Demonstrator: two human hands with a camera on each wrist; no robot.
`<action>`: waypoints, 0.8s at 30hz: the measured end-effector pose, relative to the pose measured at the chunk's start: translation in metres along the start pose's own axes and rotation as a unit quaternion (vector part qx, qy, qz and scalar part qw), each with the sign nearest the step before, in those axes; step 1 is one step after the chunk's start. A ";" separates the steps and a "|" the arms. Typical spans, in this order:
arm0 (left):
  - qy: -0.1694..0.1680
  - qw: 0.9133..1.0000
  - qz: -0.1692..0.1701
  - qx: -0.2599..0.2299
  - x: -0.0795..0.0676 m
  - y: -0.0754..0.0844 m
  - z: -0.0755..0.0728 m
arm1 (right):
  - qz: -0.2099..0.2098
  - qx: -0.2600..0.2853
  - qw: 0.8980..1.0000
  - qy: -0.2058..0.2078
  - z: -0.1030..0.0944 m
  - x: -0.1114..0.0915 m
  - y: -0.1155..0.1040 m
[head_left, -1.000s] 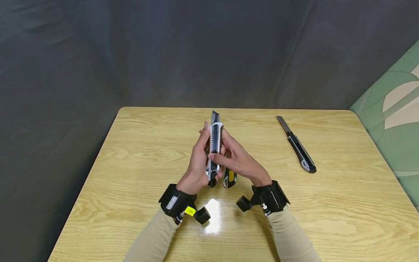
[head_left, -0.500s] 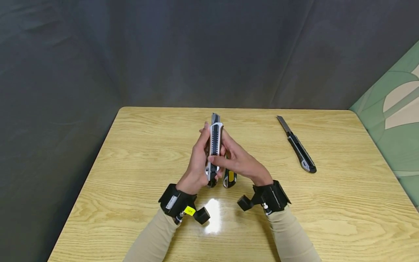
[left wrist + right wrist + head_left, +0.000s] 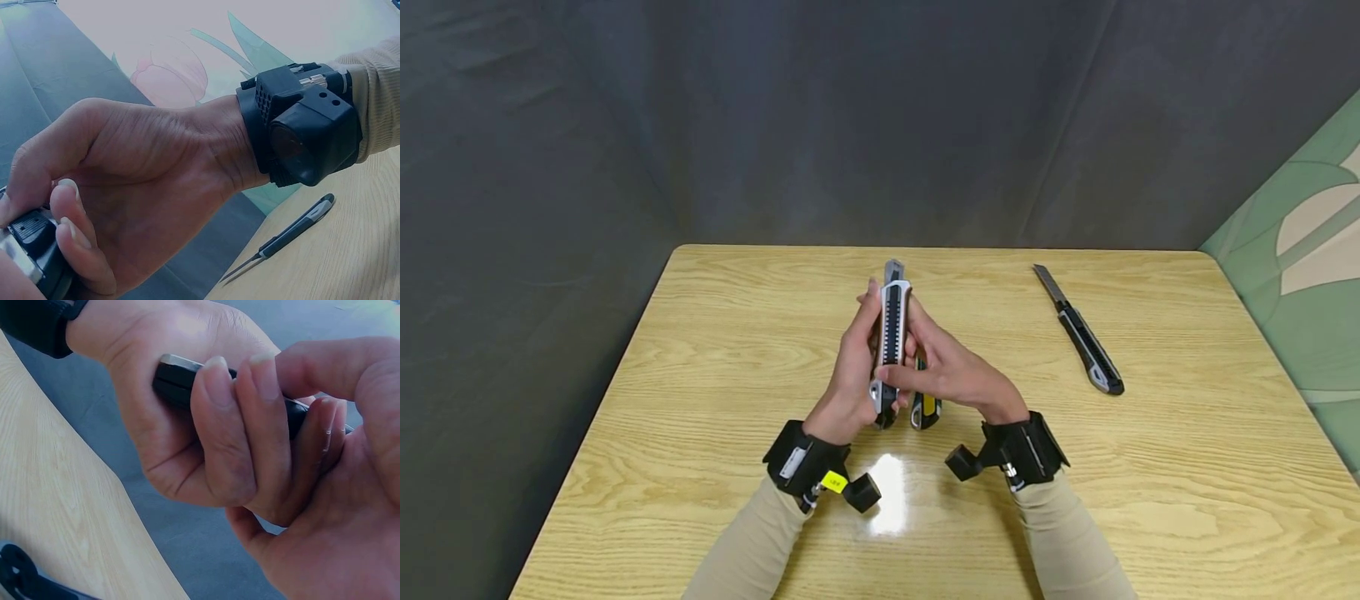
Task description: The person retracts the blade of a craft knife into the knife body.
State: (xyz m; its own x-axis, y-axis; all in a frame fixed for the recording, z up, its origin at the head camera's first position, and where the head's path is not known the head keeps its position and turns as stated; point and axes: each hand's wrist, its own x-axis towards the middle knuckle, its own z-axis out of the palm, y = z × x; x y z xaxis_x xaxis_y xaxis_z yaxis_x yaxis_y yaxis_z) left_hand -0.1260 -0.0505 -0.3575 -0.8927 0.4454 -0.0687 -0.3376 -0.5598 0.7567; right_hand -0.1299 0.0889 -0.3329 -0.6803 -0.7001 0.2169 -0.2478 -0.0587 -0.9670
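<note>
A silver and black utility knife is held upright over the table's middle, a short length of its blade showing at the top. My left hand grips the handle from the left, and its curled fingers show in the right wrist view. From the other side my right hand holds it too, the thumb lying across the lower part of the slider track; its other fingers are mostly hidden behind the handle. Just right of the handle lies a black and yellow utility knife, partly covered by my right hand.
A slim black and grey utility knife with its blade out lies at the right of the wooden table. Dark cloth hangs behind and left; a green patterned cloth is at the right.
My right thumb has slid down the knife's handle toward its butt, and the blade sticks out less than before. The left hand and the knives on the table stay put.
</note>
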 end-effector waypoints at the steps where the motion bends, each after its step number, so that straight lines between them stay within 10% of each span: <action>1: 0.000 1.000 0.001 0.000 0.000 0.000 0.000 | -0.001 -0.001 1.000 0.000 0.000 0.000 0.000; 16: -0.003 0.997 0.048 0.061 0.004 -0.003 -0.005 | -0.057 -0.051 0.997 0.008 -0.004 0.006 0.004; 24: 0.052 0.980 0.093 0.169 0.005 -0.003 -0.008 | -0.045 -0.107 0.992 0.050 -0.008 0.002 0.003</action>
State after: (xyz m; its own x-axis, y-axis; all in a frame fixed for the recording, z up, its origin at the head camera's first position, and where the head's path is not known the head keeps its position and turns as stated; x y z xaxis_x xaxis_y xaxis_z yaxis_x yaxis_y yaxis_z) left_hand -0.1324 -0.0525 -0.3653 -0.9607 0.2751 0.0377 -0.0645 -0.3532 0.9333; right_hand -0.1375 0.0929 -0.3341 -0.7110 -0.6244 0.3234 -0.4439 0.0418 -0.8951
